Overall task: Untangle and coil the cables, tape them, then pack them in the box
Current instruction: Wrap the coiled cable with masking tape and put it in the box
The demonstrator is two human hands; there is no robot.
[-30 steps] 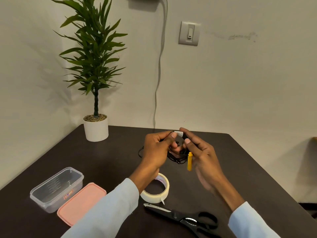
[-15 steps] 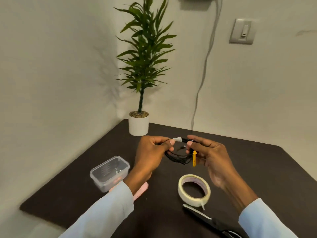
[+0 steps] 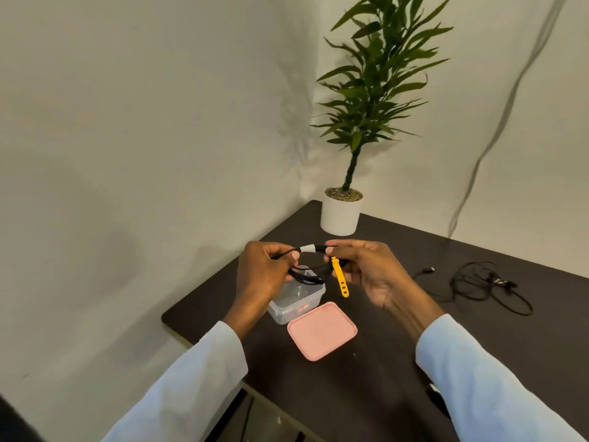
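A coiled black cable with a white tape band at its top and a yellow strap hanging from it is held in the air between both hands. My left hand grips its left side, and my right hand pinches its right side by the strap. Directly below the coil stands the open clear plastic box, partly hidden by my left hand. Its pink lid lies flat beside it. A second, tangled black cable lies loose on the dark table to the right.
A potted plant in a white pot stands at the table's far corner against the wall. The dark table's left edge runs close to the box. A grey wall cord hangs down behind the table.
The view has swung left, so the tape roll and scissors have left the frame. Both hands have carried the coiled cable leftward until it hangs over the clear box.
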